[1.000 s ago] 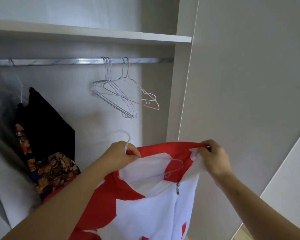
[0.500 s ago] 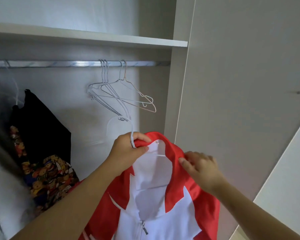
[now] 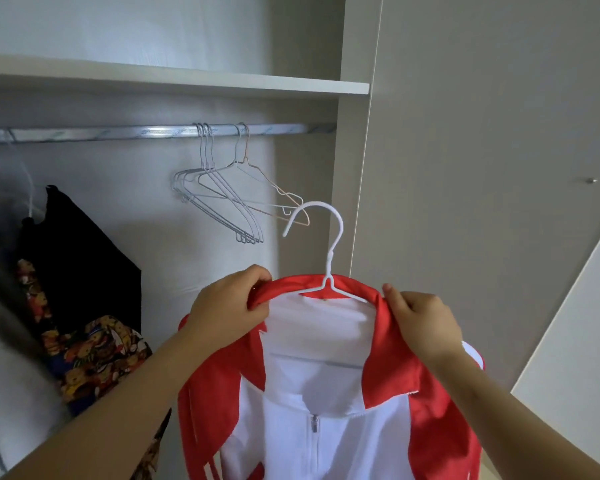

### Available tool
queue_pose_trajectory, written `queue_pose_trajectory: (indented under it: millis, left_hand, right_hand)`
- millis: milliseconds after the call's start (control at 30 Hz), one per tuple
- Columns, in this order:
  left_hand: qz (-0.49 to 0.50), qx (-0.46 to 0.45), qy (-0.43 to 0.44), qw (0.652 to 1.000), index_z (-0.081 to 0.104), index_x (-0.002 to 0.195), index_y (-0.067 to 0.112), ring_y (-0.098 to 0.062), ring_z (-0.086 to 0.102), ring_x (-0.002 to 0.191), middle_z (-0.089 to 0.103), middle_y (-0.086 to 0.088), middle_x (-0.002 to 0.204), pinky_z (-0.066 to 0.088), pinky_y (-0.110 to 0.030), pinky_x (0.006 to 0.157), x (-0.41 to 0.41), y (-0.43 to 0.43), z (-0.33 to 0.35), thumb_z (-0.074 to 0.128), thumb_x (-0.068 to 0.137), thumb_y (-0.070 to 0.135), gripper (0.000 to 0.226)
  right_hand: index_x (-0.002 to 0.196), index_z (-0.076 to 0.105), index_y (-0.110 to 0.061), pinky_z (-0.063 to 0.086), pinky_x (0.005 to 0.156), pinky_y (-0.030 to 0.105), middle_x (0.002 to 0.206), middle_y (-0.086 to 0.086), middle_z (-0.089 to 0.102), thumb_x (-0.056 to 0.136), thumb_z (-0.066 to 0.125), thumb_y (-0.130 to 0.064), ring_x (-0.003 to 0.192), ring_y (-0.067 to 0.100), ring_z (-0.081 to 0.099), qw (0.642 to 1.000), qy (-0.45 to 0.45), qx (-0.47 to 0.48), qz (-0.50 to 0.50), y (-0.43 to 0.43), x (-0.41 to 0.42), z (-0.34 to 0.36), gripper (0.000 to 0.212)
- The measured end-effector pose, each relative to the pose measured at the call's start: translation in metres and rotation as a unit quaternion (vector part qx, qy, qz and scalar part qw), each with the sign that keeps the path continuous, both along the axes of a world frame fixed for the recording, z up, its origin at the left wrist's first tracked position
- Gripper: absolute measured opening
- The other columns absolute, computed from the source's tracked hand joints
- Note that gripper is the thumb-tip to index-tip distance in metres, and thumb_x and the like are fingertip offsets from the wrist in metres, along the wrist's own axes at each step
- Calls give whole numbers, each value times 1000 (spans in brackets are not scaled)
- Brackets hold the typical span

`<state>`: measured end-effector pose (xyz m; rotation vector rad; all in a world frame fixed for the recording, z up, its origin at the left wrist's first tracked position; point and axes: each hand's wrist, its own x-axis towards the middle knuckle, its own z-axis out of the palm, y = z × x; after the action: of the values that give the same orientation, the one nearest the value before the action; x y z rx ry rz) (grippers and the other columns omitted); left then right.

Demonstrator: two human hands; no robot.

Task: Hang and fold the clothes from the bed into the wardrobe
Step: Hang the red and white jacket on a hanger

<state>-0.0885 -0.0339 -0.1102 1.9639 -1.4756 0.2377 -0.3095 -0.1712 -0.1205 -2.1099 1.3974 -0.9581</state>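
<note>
A red and white zip jacket point(image 3: 326, 393) sits on a white wire hanger point(image 3: 328, 251), whose hook stands up free in front of the open wardrobe. My left hand point(image 3: 227, 299) grips the red collar at the jacket's left shoulder. My right hand point(image 3: 421, 323) grips the collar at the right shoulder. The metal rail point(image 3: 136, 132) runs across the wardrobe above and to the left of the hook.
Several bare wire hangers point(image 3: 222, 195) hang on the rail just left of the hook. A black garment point(image 3: 80, 258) and a bear-print one point(image 3: 94, 355) hang at the left. A shelf point(image 3: 187, 81) lies above the rail; the wardrobe door point(image 3: 482, 168) stands at the right.
The hanger now sits inside the jacket with its hook upright. My left hand left the hook for the left collar; my right hand moved out to the right shoulder. The jacket rose.
</note>
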Motion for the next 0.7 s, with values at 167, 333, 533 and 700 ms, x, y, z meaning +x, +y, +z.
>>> queue_pose_trajectory:
  millis: [167, 333, 533, 700]
  left_hand:
    - [57, -9, -26, 998, 50, 93, 22, -22, 45, 58, 40, 7, 52, 25, -25, 48, -24, -13, -5, 49, 85, 22, 8]
    - [38, -16, 1, 999, 41, 82, 29, -16, 40, 54, 40, 8, 51, 23, -19, 48, -20, -13, -1, 50, 81, 23, 11]
    - [93, 43, -5, 995, 50, 86, 28, -19, 47, 65, 41, 12, 56, 27, -24, 54, 11, -8, -3, 53, 81, 32, 7]
    - [-2, 112, 192, 975, 49, 120, 34, -10, 48, 105, 48, 15, 109, 40, -32, 91, 67, -7, -8, 59, 76, 58, 52]
  right_hand:
    - [55, 43, -14, 36, 60, 30, 55, -4, 47, 92, 36, -51, 69, 28, 48, 998, 31, 0, 50, 12, 12, 12, 53]
    - [46, 48, -23, 33, 62, 31, 49, -6, 45, 91, 35, -54, 62, 24, 44, 994, 38, -6, 106, 22, 33, 20, 56]
    - [40, 39, -9, 33, 54, 32, 43, 2, 39, 92, 46, -43, 51, 22, 39, 994, -10, 81, 71, 0, 58, 5, 62]
    - [63, 62, -2, 34, 49, 26, 58, 9, 55, 92, 51, -35, 67, 32, 58, 982, -15, 175, 72, -7, 111, -1, 46]
